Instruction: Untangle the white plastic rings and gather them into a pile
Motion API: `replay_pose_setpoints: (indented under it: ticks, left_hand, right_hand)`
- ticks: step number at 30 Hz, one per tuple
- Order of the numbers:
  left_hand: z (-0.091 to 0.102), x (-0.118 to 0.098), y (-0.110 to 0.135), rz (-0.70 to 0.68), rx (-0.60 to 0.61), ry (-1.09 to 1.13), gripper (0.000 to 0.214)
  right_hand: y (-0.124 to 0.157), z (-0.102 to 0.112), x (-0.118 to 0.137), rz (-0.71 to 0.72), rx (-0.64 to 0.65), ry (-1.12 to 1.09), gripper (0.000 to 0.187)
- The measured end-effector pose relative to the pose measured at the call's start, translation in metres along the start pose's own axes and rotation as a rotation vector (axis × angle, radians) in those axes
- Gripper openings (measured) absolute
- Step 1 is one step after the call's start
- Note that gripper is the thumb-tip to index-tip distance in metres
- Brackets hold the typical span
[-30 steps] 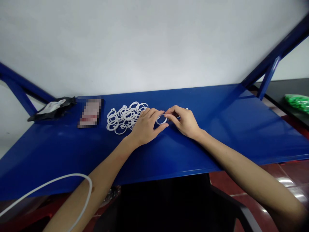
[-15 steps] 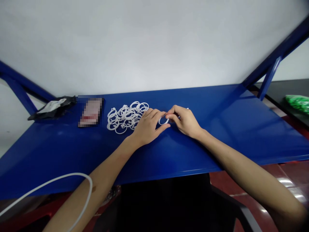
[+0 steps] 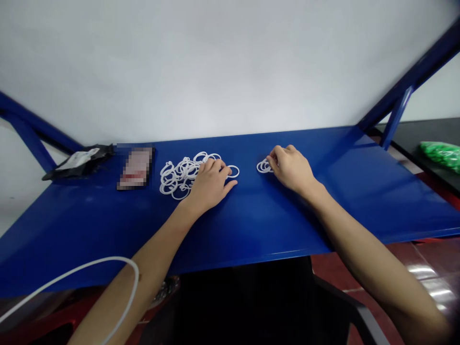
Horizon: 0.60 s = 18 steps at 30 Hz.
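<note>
A tangled pile of white rings (image 3: 176, 179), some with small knobs, lies on the blue table. My left hand (image 3: 210, 182) rests palm down over the pile's right side, thumb spread away from the fingers. Close to its fingertips is a single white ring (image 3: 234, 166) lying flat; whether the fingers press on it is unclear. Farther right, a small cluster of white rings (image 3: 263, 167) sits on the table. My right hand (image 3: 293, 167) is over that cluster's right edge, its fingers curled and pinched down at a ring, partly covering it.
Left of the pile lie a blurred-out flat rectangular item (image 3: 135, 167) and a black plastic packet (image 3: 81, 160). A white cable (image 3: 89, 263) loops across the lower left. Blue frame struts (image 3: 397, 117) flank the table (image 3: 251, 225). A green bag (image 3: 442, 154) rests on a dark surface at right.
My hands have moved apart: the right one went right to the small ring cluster, uncovering it. The left drew back slightly left over the pile, and one ring now lies by its fingertips.
</note>
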<state>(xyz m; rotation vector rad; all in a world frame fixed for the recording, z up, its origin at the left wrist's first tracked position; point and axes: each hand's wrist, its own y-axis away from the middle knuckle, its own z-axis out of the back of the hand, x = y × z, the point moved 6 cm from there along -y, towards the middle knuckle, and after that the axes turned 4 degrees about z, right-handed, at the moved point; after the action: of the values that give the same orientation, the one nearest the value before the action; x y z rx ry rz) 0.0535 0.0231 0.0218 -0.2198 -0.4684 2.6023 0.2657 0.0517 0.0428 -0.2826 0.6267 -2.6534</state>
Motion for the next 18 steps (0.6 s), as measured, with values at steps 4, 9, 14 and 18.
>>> replay_pose_setpoints:
  ticks: [4, 9, 14, 18]
  left_hand:
    - [-0.001, -0.004, -0.004, 0.028, -0.038, -0.018, 0.015]
    - [-0.003, -0.007, -0.012, 0.090, -0.106, -0.002, 0.016]
    - [0.005, 0.002, -0.015, 0.181, -0.252, 0.084, 0.013]
    - [0.012, 0.008, -0.016, 0.268, -0.332, 0.120, 0.012]
  right_hand:
    - [0.002, 0.004, 0.008, 0.066, -0.077, 0.101, 0.026]
    - [0.017, 0.003, 0.089, 0.507, -0.002, -0.102, 0.039]
    - [0.050, -0.007, 0.152, 0.888, 0.068, -0.158, 0.046]
    - [0.056, -0.012, 0.164, 0.867, 0.083, -0.128, 0.049]
